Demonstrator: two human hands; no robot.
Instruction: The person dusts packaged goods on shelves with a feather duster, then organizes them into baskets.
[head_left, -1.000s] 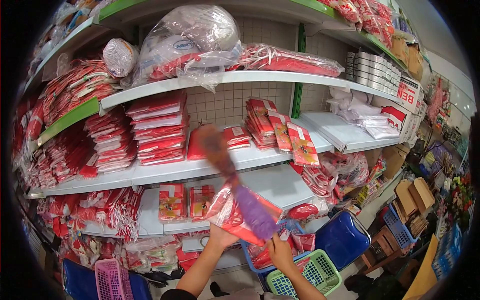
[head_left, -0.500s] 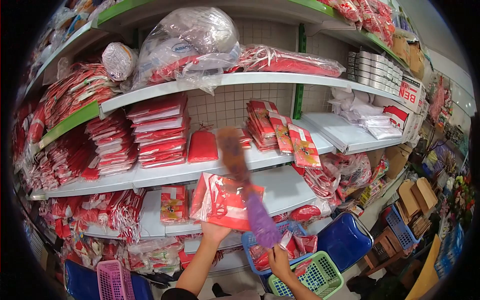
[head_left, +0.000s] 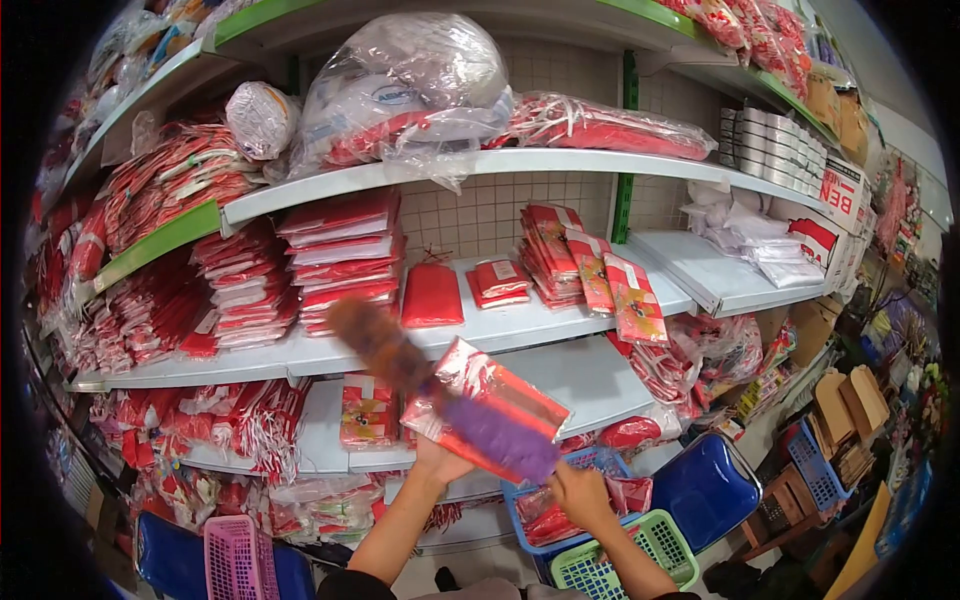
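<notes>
Fingers of left hand (head_left: 440, 462): clasp red cellophane packet (head_left: 505, 393) from below.
Right hand (head_left: 580, 495): grips purple-handled duster (head_left: 480, 432), lying across the packet.
Writing: "BEN" on carton (head_left: 838, 195), far upper right.

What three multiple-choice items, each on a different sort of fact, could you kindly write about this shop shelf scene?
1. Where is the green plastic basket?
A. On the top shelf
B. Low down, just below the right hand
C. On the middle shelf

2. What colour is the long fluffy duster at the end nearest the right hand?
A. Yellow
B. White
C. Purple

3. What is the left hand doing?
A. Holding up the red plastic-wrapped packet
B. Hanging empty
C. Resting flat on a shelf

Answers:
1 B, the green mesh sits by the right wrist near the floor.
2 C, the duster's near half is purple and its far tip brown.
3 A, the hand grips the packet's lower edge.
</notes>
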